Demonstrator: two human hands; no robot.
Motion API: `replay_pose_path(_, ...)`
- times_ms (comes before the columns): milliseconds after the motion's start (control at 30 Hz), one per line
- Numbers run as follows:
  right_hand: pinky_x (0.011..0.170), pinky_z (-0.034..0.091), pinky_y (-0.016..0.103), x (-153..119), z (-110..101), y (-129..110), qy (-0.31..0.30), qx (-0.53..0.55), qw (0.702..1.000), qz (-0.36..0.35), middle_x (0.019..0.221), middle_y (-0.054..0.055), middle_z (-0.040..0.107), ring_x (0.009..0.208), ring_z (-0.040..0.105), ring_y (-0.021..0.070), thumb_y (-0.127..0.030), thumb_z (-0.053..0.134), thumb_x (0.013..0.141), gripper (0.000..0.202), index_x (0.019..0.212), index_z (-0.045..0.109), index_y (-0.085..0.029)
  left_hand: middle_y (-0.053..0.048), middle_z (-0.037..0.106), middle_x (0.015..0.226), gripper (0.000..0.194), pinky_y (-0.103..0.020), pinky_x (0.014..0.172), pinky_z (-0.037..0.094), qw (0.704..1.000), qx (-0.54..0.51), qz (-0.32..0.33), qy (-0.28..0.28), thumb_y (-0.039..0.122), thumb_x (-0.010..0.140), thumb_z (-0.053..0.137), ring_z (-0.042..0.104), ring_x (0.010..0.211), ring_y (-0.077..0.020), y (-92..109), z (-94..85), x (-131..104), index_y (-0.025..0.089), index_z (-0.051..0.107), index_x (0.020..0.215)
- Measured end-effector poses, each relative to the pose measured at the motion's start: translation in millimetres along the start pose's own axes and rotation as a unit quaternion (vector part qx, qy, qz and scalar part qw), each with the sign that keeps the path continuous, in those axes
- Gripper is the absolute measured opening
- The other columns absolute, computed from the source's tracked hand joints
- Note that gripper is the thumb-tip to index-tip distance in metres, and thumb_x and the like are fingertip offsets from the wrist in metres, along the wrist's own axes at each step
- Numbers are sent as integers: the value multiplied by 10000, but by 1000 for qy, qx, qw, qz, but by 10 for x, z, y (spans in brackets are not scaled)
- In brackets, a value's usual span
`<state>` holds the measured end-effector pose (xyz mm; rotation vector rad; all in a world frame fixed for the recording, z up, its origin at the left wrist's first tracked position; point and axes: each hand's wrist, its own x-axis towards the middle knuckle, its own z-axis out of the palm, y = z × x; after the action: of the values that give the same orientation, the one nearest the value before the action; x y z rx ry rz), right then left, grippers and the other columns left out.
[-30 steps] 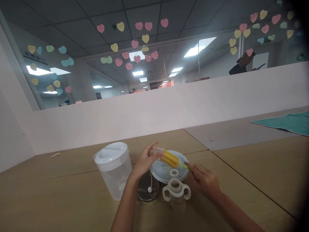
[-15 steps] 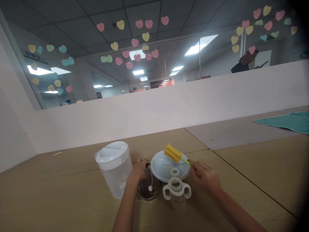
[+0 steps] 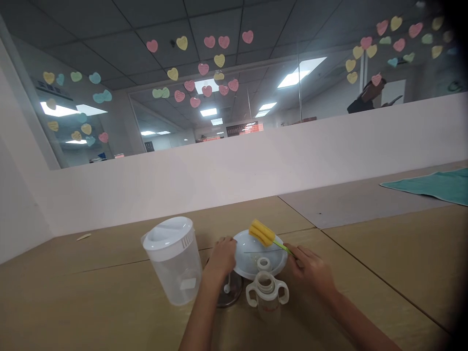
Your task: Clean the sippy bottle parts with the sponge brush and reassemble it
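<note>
My right hand [image 3: 310,268] grips the green handle of a bottle brush [image 3: 262,232]. Its yellow sponge head hangs over the white bowl [image 3: 241,265]. My left hand [image 3: 222,254] is above a dark round dish [image 3: 234,296], by the bowl's left rim. Its fingers are curled, and what they hold, if anything, is hidden. On the dish lies a thin tube with a white end [image 3: 227,288], partly covered by the hand. A two-handled baby bottle [image 3: 269,304] stands upright and uncapped in front of the bowl. Behind its mouth is a white ring-shaped piece [image 3: 263,263].
Left of my left hand stands a clear pitcher with a white lid [image 3: 171,263]. A teal cloth [image 3: 435,186] lies at the far right of the table. Beyond the low white wall [image 3: 237,168] is a window with heart-shaped notes; a person shows behind it.
My left hand has moved right and slightly up, from beside the pitcher to the bowl's left rim, covering more of the dish. My right hand holds the brush nearly still.
</note>
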<state>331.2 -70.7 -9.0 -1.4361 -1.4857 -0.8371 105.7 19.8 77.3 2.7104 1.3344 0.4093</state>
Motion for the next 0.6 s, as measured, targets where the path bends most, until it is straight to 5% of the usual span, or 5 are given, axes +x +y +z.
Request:
replay_pose_path(100, 509, 350, 198, -3, 6, 17, -3, -4, 1000, -6, 645, 1, 638, 538, 569, 82, -187, 401, 829, 291, 941, 670, -188, -138, 604, 1112, 406, -382, 984, 329, 995, -33, 94, -10, 8, 707, 407, 502, 1100, -257, 182, 218, 96, 141, 628, 1021)
replay_pose_path(267, 476, 340, 195, -12, 23, 51, -5, -8, 1000, -1, 648, 0, 636, 502, 562, 77, -208, 392, 835, 293, 936, 666, -177, -110, 635, 1028, 337, -342, 896, 399, 992, -64, 102, -22, 49, 717, 440, 568, 982, -246, 198, 540, 244, 165, 653, 951)
replay_pose_path(600, 461, 318, 201, -10, 32, 50, 1, -18, 1000, 5, 647, 7, 645, 500, 568, 84, -222, 391, 838, 294, 920, 672, -189, -81, 624, 867, 266, -316, 799, 397, 992, -113, 55, 8, 83, 760, 398, 560, 875, -212, 59, 489, 233, 170, 605, 903)
